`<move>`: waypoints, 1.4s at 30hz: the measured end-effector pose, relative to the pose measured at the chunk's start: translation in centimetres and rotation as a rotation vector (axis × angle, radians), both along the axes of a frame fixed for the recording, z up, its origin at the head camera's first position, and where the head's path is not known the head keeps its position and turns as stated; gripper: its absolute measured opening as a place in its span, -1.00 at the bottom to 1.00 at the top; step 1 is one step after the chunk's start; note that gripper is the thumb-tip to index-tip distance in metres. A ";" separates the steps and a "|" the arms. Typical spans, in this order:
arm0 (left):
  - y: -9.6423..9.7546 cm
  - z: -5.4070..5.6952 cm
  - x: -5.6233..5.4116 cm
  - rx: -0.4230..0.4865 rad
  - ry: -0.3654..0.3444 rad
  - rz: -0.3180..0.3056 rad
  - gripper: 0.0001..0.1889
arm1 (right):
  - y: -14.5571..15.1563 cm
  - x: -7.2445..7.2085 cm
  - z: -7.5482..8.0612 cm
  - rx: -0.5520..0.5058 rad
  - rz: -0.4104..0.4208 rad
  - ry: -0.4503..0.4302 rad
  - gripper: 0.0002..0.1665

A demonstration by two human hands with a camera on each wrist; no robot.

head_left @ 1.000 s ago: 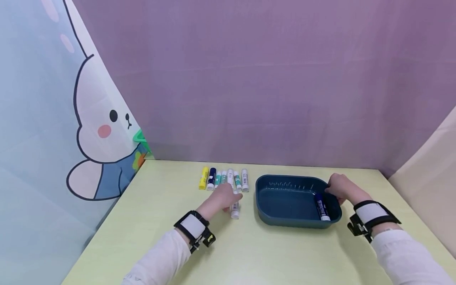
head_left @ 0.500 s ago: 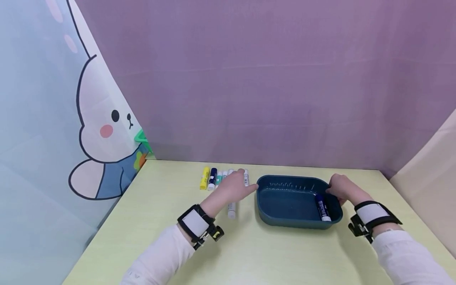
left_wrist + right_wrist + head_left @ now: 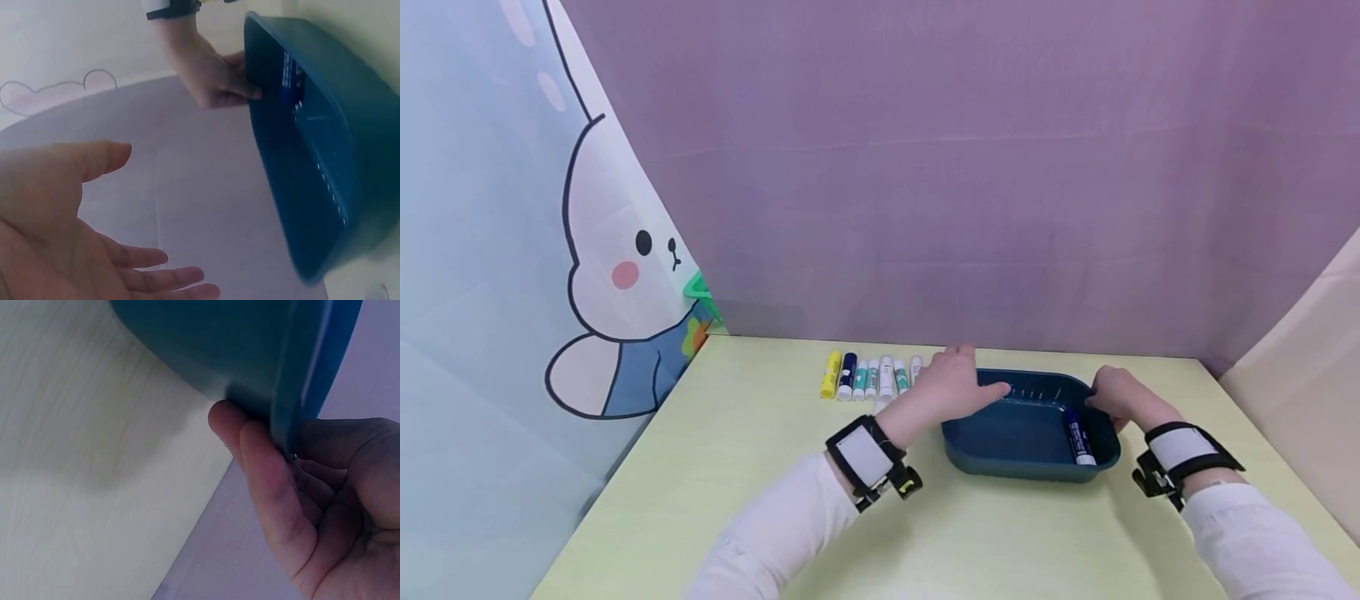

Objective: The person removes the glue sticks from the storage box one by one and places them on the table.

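Observation:
My left hand [image 3: 942,388] is over the left end of a dark teal plastic basin [image 3: 1000,465], its thumb and fingers spread. In the left wrist view that left hand [image 3: 56,212] has nothing in it. My right hand [image 3: 1123,396] grips the basin's right end; in the right wrist view the thumb and fingers [image 3: 269,475] pinch its rim. One dark blue glue stick [image 3: 1078,437] with a white end lies inside, near the right end. Left of the basin is a row of several glue sticks, among them a yellow one [image 3: 831,375], a navy one [image 3: 847,377] and a white one [image 3: 886,377].
Another white stick [image 3: 881,406] lies in front of the row, mostly hidden by my left forearm. The pale yellow table [image 3: 760,467] ends at a purple cloth [image 3: 970,192] behind. A rabbit-print cloth [image 3: 617,242] hangs on the left.
My left hand has moved right and up from the front white stick, past the row, to the basin's left end, its fingers spreading. The right hand keeps its grip on the basin.

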State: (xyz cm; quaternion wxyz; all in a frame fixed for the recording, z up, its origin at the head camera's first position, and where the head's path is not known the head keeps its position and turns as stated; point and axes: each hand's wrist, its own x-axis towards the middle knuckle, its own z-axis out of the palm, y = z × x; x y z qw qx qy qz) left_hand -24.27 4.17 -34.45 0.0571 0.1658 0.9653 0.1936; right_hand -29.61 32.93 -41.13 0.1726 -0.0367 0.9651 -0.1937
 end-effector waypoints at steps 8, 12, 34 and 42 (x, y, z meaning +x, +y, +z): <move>3.6 -0.6 0.3 -0.039 0.031 -0.002 -0.09 | -0.1 0.1 0.3 0.001 0.002 -0.003 -0.76; 5.5 -1.3 0.3 -0.067 0.027 -0.003 -0.05 | -0.1 0.1 0.2 0.007 -0.007 -0.007 -0.76; 12.7 -8.0 0.1 -0.033 -0.040 0.070 -0.08 | -0.1 0.2 0.1 -0.015 0.016 0.024 -0.74; 14.1 -8.9 -0.3 -0.096 -0.047 0.114 -0.09 | 0.2 0.0 -0.1 -0.018 0.023 0.027 -0.74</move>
